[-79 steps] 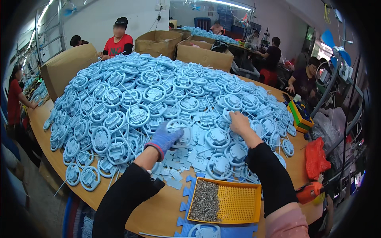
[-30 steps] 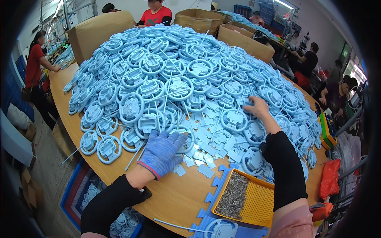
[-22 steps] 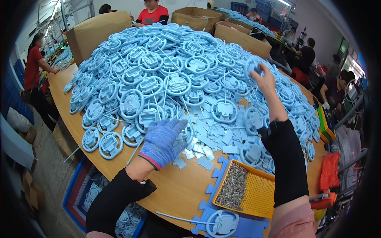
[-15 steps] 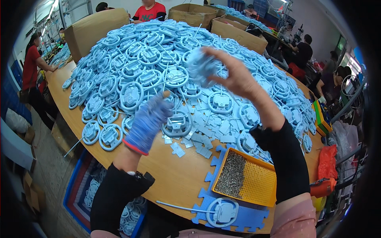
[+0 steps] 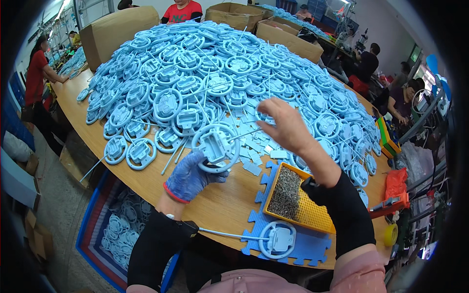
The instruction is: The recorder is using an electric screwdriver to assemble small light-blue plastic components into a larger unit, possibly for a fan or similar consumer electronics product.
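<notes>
far left: a person in a red top point(image 5: 36, 78) stood at the table's edge beside blue stacks.
cardboard boxes: a large brown carton point(image 5: 115, 29) sat at the table's back left; more brown cartons point(image 5: 283, 36) stood at the back right.
floor crate: a blue bin point(image 5: 115, 229) below the table held more pale blue rings.
table: a rounded wooden top point(image 5: 146, 180), smooth and tan.
heap: a high mound of light blue plastic ring parts point(image 5: 210, 73), each a round hoop with a blocky centre and a thin white stick.
left hand: the left hand point(image 5: 190, 178), in a blue knit glove with a red cuff, was closed around the lower rim of one ring part.
held ring: the held ring part point(image 5: 215, 146) was lifted just above the table edge, in front of the heap, tilted toward the camera.
right hand: the bare right hand point(image 5: 286, 127) was raised over the heap, fingers curled; whether it pinched anything i could not tell.
small tabs: flat pale blue rectangles point(image 5: 256, 151) lay scattered on the wood.
tray: a yellow mesh tray point(image 5: 317, 215) held a pile of small grey metal screws point(image 5: 286, 193).
mat: a blue foam puzzle mat point(image 5: 312, 246) lay under the tray and bore another ring point(image 5: 277, 239).
right edge: a red cloth point(image 5: 395, 180) and a yellow tape roll point(image 5: 390, 235).
</notes>
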Motion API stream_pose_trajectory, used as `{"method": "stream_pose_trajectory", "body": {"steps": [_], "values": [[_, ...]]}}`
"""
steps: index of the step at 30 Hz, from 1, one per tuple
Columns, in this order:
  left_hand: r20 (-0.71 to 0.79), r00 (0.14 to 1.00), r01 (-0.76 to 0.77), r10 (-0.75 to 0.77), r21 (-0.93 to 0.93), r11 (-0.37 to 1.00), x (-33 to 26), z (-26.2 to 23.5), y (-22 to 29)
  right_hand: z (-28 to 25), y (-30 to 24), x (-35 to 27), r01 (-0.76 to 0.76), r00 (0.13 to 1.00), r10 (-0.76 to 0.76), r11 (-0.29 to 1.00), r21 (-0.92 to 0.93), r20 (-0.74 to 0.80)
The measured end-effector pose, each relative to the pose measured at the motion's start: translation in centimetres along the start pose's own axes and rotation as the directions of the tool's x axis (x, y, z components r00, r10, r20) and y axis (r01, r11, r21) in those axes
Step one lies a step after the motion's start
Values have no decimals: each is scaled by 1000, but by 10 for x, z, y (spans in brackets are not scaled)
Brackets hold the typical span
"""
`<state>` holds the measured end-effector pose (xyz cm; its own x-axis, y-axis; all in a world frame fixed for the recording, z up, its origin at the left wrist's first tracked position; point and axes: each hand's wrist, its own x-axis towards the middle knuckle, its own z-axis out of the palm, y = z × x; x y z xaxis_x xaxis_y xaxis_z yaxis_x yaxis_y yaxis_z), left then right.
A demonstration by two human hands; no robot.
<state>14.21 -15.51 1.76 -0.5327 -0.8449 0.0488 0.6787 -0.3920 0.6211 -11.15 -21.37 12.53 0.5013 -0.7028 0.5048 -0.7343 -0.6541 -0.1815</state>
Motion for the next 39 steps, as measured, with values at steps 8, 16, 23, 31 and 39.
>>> {"method": "stream_pose_trajectory", "body": {"steps": [8, 16, 23, 31, 39], "values": [[-130, 990, -87, 54, -265, 960, -37, 11, -30, 46, 55, -55, -146, 651, 450, 864, -481, 611], [-405, 890, -352, 210, -317, 881, -38, 7, -22, 43, 81, -69, -284, 856, 364, 924, -255, 367], [-474, 761, -602, 443, -261, 755, -34, 8, -28, 5, 55, -47, -567, 823, 505, 757, 325, 260], [-231, 880, -441, 415, -72, 895, -28, 71, -48, 19, -77, -29, -575, 818, 177, 206, 792, 548], [-34, 996, -57, 80, 434, 899, -48, 54, -28, -28, -96, -45, -434, 813, 0, 667, 606, 582]]}}
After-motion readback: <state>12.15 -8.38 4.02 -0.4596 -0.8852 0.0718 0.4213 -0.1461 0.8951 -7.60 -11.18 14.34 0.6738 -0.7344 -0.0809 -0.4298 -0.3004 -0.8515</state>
